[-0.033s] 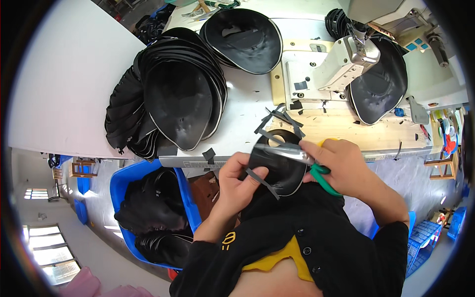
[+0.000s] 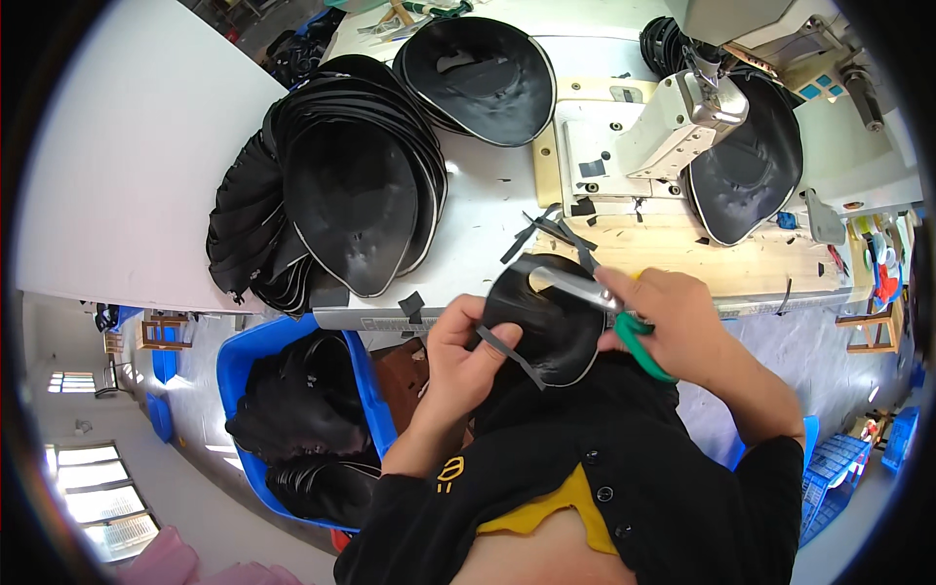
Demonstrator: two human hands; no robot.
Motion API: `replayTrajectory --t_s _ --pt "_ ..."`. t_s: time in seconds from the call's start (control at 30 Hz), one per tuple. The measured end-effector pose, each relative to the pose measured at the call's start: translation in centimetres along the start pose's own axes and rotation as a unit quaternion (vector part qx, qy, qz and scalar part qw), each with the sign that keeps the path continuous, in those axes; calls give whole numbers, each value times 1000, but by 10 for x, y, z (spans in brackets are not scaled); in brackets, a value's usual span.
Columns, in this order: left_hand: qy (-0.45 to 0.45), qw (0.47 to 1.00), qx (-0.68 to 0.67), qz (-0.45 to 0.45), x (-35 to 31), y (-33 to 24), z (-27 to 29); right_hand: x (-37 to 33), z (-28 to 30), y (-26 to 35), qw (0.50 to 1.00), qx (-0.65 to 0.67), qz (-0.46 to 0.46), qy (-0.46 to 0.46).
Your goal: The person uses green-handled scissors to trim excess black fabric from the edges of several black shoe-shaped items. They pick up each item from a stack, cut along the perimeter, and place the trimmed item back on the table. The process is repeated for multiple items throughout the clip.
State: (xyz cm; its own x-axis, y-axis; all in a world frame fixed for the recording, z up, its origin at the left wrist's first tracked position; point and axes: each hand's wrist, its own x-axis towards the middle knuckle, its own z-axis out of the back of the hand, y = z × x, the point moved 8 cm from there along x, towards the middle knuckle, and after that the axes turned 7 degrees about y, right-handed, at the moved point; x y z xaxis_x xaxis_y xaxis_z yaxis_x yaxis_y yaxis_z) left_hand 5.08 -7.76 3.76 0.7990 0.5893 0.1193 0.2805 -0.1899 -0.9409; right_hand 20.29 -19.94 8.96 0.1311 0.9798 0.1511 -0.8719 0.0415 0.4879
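A small black cupped piece point(image 2: 546, 327) with a pale edge is held over my lap, at the table's front edge. My left hand point(image 2: 470, 353) grips its left side, the thumb pressed on top; a narrow dark strip point(image 2: 512, 358) runs out from under that thumb. My right hand point(image 2: 668, 317) is closed around green-handled scissors point(image 2: 643, 346). Their silver blades lie across the upper part of the piece, pointing left. Several loose dark strips point(image 2: 558, 230) lie on the table just beyond the piece. Whether the blades touch the material I cannot tell.
Stacked black cupped pieces point(image 2: 351, 205) stand at the left, with another pile point(image 2: 478, 83) behind. A white sewing machine point(image 2: 673, 127) is at the right, beside a further black piece point(image 2: 746, 161). A blue bin point(image 2: 380, 409) of black pieces sits below the table at left.
The scissor blades have turned, their tips now slightly farther from me and to the right. The black piece and strip have shifted slightly left. Both hands keep their hold.
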Motion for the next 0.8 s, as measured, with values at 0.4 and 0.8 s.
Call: replayTrajectory --t_s 0.4,0.8 --pt "-35 985 -167 10 10 14 24 6 -4 13 996 -57 67 -4" --pt "-7 990 -142 2 12 13 20 13 -9 8 999 15 50 1"
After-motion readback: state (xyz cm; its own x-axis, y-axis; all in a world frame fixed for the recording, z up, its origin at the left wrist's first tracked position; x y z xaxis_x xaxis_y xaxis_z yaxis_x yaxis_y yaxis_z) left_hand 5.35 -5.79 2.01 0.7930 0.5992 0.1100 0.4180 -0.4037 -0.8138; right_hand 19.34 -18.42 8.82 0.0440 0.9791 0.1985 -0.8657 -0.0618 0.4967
